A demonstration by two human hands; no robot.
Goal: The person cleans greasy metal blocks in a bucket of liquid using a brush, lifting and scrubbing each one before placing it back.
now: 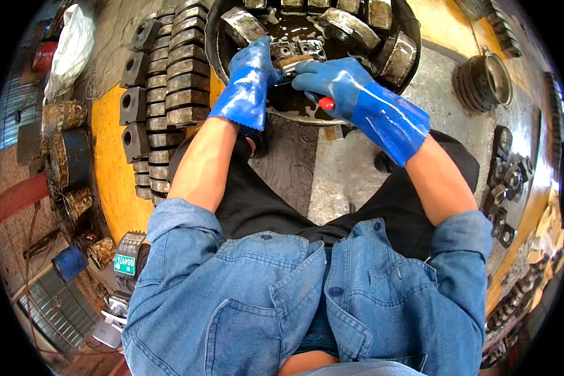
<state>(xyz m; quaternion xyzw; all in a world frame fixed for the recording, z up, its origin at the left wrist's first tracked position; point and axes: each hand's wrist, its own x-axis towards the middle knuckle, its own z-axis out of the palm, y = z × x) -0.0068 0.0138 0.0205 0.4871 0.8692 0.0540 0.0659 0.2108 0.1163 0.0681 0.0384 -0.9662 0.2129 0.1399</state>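
Observation:
My left hand (254,69), in a blue rubber glove, is closed at the near left of a metal block with holes (299,49) and seems to grip it. My right hand (338,84), gloved the same way, is closed round a red-handled tool (326,103). The red handle end sticks out below the palm. The tool's head, a pale and tan part by the block, is partly hidden by my fingers and may be a brush. Both hands are over the near part of a round black basin (214,53) holding dark, foamy liquid. Curved metal segments (348,28) lie around inside it.
Rows of stacked metal segments (189,78) and square blocks with round holes (133,106) stand left of the basin. To the right are a stack of metal rings (485,81) and several nut-like parts (512,178). A white sack (72,50) lies far left.

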